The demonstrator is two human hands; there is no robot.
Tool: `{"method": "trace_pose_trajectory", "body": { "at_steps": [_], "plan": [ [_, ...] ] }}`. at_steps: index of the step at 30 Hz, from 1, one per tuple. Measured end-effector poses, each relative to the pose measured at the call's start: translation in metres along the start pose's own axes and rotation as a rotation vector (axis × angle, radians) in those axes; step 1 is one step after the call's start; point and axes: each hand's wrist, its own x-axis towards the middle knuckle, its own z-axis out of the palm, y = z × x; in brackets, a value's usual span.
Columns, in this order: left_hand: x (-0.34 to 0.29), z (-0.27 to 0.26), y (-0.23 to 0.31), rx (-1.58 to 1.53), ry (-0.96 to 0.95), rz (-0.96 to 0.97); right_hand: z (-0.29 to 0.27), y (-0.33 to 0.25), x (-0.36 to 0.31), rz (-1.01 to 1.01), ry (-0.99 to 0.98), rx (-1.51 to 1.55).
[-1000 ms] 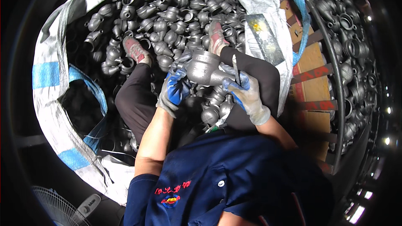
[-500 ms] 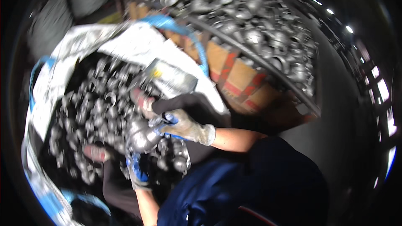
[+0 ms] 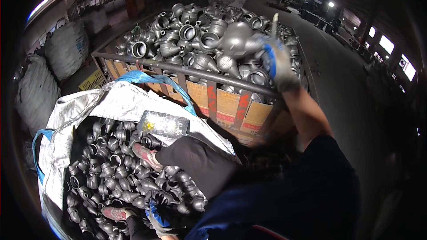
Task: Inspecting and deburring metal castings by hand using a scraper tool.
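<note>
Over the heaped crate, my right hand (image 3: 279, 64), in a grey glove with a blue palm, is raised and blurred by motion. Its fingers close on the end of a bulbous grey metal pipe fitting (image 3: 238, 39), which is also smeared. A pale stick-like thing (image 3: 275, 23) shows just above that hand; whether I hold it is unclear. My left hand (image 3: 156, 217), gloved alike, is low among the grey fittings (image 3: 118, 180) inside the white bulk bag (image 3: 55, 162). Its dark fingertips blend with the fittings there, so I cannot tell whether it grips one.
A metal-framed crate (image 3: 195, 72) lined with cardboard holds a high heap of fittings. Both my shoes stand among the fittings in the bag. A scuffed flat block (image 3: 163, 124) lies against the bag's side. Full sacks (image 3: 66, 49) and a yellow crate (image 3: 92, 81) stand left.
My right hand has carried the round fitting up from the bag to above the crate. My left hand has parted from the fitting and moved lower in the bag. The view has tilted up.
</note>
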Motion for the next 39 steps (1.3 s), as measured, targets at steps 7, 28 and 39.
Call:
{"method": "trace_pose_trajectory", "body": {
  "at_steps": [7, 28, 39],
  "plan": [
    [-0.008, 0.032, 0.028, -0.058, 0.191, 0.011, -0.105, 0.045, 0.083, -0.638, 0.323, -0.888],
    [-0.020, -0.251, 0.017, 0.206, 1.222, 0.120, 0.201, 0.270, -0.208, 0.781, -1.197, -0.166],
    [0.031, -0.344, 0.016, 0.400, 1.800, 0.147, 0.221, 0.253, -0.215, 0.913, -1.195, -0.249]
  ]
}}
